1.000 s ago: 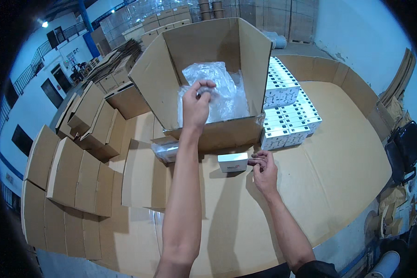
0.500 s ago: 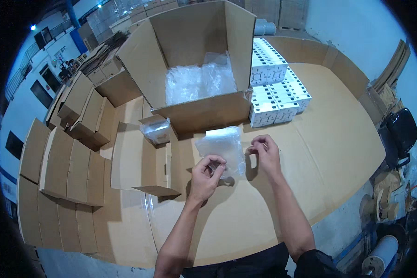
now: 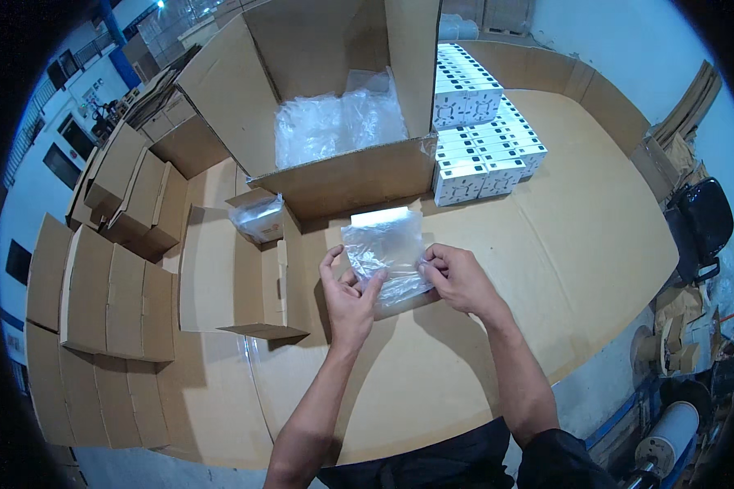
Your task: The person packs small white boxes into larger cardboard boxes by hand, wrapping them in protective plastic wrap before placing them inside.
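Cartons (image 3: 118,310) on my left: brown, stacked in rows, their side panels bowed by the lens.
Small carton (image 3: 245,285): brown, with its flaps spread, just left of my left hand and apart from it.
Bagged item (image 3: 258,218): wrapped in clear plastic, lying at the far end of the small carton.
Large box (image 3: 347,183): brown, tall-walled and open toward me, beyond my hands.
Plastic heap (image 3: 334,122): clear, crumpled sheets or bags inside the large box.
Left hand (image 3: 352,301): half open, my thumb lying against the lower left of the clear bag and my fingers curled by its left edge; I cannot tell whether they pinch it.
Clear bag (image 3: 395,265): spread flat between my two hands, just in front of the large box, its film wrinkled and shining.
White box (image 3: 381,217): a pale strip of it shows at the bag's far edge; I cannot tell whether it sits inside or behind the film.
Right hand (image 3: 461,281): nearly closed, my thumb and forefinger pinching the bag's right edge.
White stacks (image 3: 485,155): small patterned boxes in tight rows, right of the large box.
Tabletop (image 3: 595,244): tan, reaching well out to my right.
Roll (image 3: 669,432): pale, low beyond the table's edge.
Chair (image 3: 697,228): black, at far right.
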`<state>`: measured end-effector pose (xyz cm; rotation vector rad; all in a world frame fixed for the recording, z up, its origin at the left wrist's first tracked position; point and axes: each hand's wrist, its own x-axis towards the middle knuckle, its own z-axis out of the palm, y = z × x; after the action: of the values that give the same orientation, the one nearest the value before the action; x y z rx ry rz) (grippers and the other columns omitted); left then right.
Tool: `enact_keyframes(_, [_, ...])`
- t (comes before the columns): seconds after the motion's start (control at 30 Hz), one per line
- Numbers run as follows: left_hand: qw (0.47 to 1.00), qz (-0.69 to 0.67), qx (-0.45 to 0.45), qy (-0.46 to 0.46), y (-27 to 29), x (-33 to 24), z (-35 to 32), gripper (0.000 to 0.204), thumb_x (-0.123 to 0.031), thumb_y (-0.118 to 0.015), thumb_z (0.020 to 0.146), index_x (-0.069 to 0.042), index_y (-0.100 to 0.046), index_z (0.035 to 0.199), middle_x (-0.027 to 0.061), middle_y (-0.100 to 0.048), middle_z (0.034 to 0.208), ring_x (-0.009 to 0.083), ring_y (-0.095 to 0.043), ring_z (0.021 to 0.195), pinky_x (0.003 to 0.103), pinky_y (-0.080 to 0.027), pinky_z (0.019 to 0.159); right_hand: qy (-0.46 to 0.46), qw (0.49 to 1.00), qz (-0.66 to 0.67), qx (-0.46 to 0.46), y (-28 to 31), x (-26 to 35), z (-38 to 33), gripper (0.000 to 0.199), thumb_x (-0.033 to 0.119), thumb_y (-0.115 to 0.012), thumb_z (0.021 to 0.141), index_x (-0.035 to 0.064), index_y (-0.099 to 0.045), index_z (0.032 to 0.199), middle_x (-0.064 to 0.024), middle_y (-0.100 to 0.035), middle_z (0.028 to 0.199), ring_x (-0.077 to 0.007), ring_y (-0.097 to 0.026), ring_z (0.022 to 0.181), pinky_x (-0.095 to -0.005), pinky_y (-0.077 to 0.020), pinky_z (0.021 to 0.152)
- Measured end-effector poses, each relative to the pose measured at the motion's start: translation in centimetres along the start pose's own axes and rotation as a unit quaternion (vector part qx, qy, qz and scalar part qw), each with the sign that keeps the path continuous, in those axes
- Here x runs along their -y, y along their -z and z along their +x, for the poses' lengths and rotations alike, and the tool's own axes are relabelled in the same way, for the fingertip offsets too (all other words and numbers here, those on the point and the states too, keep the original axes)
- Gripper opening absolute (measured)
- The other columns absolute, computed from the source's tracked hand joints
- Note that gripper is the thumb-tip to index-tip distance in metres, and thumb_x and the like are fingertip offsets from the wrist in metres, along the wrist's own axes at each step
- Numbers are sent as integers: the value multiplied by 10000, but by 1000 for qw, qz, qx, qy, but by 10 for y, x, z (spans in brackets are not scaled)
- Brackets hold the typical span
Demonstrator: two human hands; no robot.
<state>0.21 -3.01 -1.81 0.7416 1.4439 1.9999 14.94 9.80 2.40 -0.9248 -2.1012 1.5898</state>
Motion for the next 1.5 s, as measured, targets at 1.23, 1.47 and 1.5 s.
enact_keyframes(1.23, [988, -47, -10, 144, -19, -13, 9, 189, -225, -615, 1038, -46, -570, 998, -6, -594, 828, 77, -559, 672, 225, -504, 619, 153, 941, -23, -302, -45, -10, 14, 291, 239, -459, 1087, 13, -492, 908, -179, -546, 667, -281, -569, 579, -435, -433, 562])
enact_keyframes(1.47, [990, 70, -120, -11, -26, -3, 16, 244, -257, -589, 1058, -40, -562, 949, -11, -583, 796, 54, -525, 713, 247, -463, 627, 142, 965, 3, -220, -52, -15, 12, 292, 190, -579, 1039, -5, -502, 836, -169, -483, 634, -188, -502, 545, -380, -412, 531])
enact_keyframes(1.5, [988, 78, -129, -32, -27, -2, 15, 250, -258, -595, 1056, -40, -554, 940, -16, -572, 788, 46, -506, 709, 252, -454, 617, 141, 966, 33, -213, -49, -18, 15, 302, 190, -590, 1035, -6, -510, 820, -124, -484, 632, -141, -471, 582, -350, -407, 543])
